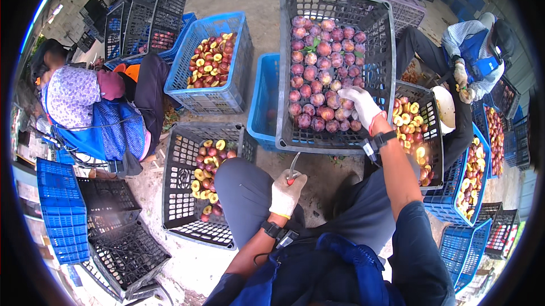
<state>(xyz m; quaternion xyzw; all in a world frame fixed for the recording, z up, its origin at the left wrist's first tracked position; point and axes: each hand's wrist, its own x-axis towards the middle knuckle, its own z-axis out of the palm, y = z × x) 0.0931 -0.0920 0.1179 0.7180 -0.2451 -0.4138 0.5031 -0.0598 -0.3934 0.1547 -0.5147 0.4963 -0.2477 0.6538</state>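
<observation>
Gloved, the left hand closes its grip on a small knife above the knee; the right hand curls over whole plums in the grey crate. Best to lift one firm fruit cleanly.

No packages, labels, signs or screens show anywhere in view.

The knife is standing nearly upright over the lap, its thin grey blade pointing up and its red handle hidden in a glove. The plums, round and purple-red, are lying whole and heaped in the dark crate ahead.
</observation>
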